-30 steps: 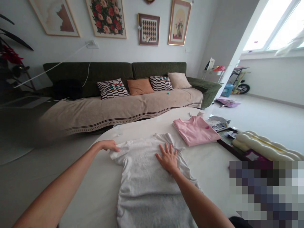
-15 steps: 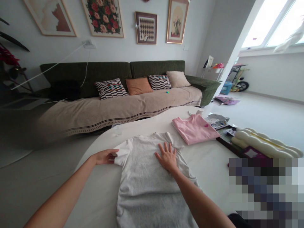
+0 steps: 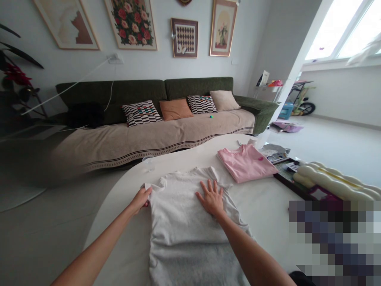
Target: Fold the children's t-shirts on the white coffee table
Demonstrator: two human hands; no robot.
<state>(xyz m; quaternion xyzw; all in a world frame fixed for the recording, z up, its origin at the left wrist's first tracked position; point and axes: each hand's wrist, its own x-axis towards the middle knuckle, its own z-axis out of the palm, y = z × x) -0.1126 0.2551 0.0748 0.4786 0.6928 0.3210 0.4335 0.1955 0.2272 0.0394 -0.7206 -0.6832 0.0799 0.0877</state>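
Note:
A light grey T-shirt (image 3: 184, 230) lies spread on the white table (image 3: 119, 234), its neckline toward the sofa and some wrinkles across its lower half. My left hand (image 3: 142, 200) is closed on the edge of the left sleeve, which is bunched and slightly raised at the fingers. Flat on the upper right of the chest rests my right hand (image 3: 212, 198), fingers spread. Beyond it, to the right, sits a folded pink T-shirt (image 3: 247, 163).
At the table's right are a dark-edged tray (image 3: 290, 186) and a cream wavy-shaped object (image 3: 333, 178). A small clear container (image 3: 148, 163) stands near the far left edge. Behind the table is a green sofa (image 3: 196, 85) with several cushions.
My left hand has taken hold of the sleeve and drawn its edge up, so the sleeve is now bunched. My right hand stays flat on the shirt. The view has shifted slightly.

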